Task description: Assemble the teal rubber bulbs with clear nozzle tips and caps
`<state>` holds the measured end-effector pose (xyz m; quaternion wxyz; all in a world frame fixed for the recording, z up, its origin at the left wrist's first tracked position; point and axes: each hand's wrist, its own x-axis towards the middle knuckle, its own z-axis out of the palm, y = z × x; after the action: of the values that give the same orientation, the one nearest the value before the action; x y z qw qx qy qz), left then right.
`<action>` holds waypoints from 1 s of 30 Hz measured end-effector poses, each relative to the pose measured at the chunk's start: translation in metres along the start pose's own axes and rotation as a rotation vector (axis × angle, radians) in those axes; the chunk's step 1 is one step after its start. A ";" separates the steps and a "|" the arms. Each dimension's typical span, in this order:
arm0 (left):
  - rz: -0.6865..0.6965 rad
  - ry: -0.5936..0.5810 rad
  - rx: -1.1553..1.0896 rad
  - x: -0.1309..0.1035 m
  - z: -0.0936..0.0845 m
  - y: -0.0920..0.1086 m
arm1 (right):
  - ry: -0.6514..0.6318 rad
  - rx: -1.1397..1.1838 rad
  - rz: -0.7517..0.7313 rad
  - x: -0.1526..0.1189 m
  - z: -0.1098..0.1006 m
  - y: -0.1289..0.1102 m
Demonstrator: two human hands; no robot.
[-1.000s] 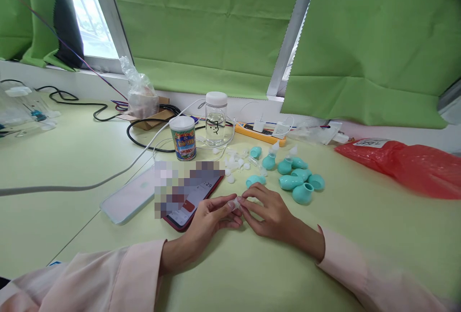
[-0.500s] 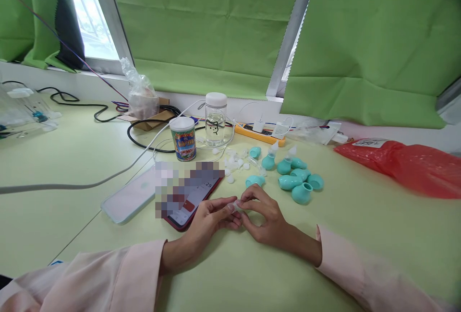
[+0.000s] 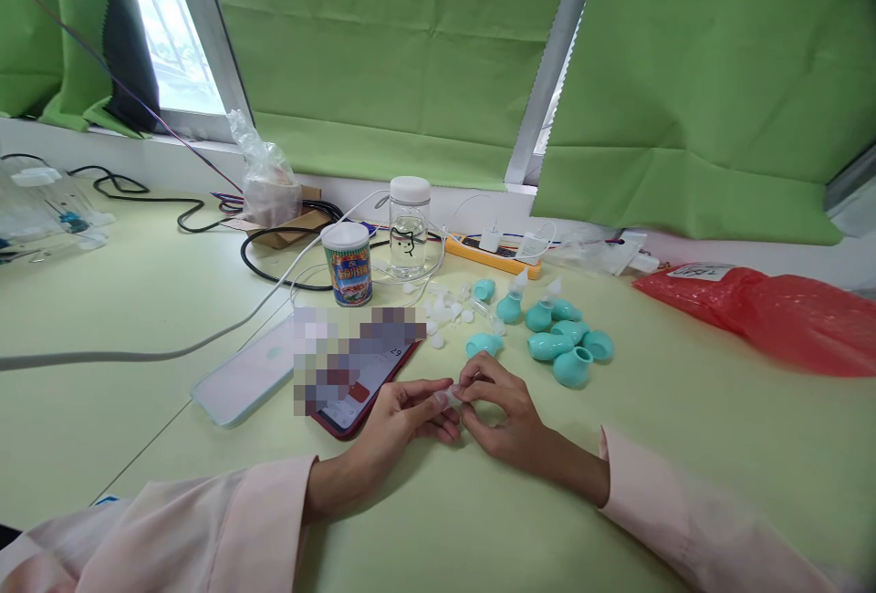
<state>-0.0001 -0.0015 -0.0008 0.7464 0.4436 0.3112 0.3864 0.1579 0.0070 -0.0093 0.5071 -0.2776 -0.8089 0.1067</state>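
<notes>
Between my two hands is a small whitish translucent piece (image 3: 452,397). My left hand (image 3: 403,415) pinches it between thumb and fingers. The fingertips of my right hand (image 3: 499,406) close on its other end; its exact shape is mostly hidden by fingers. Beyond my right hand lie several teal rubber bulbs (image 3: 573,367), and two teal bulbs with clear pointed tips (image 3: 510,306) stand upright. A single teal bulb (image 3: 483,345) lies just past my right fingers. Small white and clear parts (image 3: 448,310) are scattered beyond my hands.
Left of my hands lie a red-edged phone (image 3: 349,420) and a pale-cased phone (image 3: 239,383). Farther back are a printed cup (image 3: 348,269), a clear bottle (image 3: 409,237), a power strip (image 3: 472,255) and cables. A red plastic bag (image 3: 773,319) lies at the right.
My fingers have shifted very slightly around the small piece, with my right fingertips a little to the right. Nothing else on the table has moved.
</notes>
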 end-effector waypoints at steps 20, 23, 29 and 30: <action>-0.043 0.075 0.012 0.000 0.001 0.003 | -0.078 -0.370 0.039 0.027 -0.037 0.020; -0.043 0.074 0.062 -0.001 0.001 0.001 | -0.323 -0.586 0.145 0.029 -0.048 0.031; -0.026 0.064 0.047 -0.001 0.000 0.000 | -0.601 -0.685 0.180 0.024 -0.048 0.036; -0.028 0.053 0.046 -0.001 0.000 0.000 | -0.613 -0.685 0.171 0.024 -0.047 0.036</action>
<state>-0.0005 -0.0023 -0.0007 0.7330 0.4458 0.3456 0.3802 0.2037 0.0446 0.0142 0.1134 -0.4506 -0.8842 -0.0481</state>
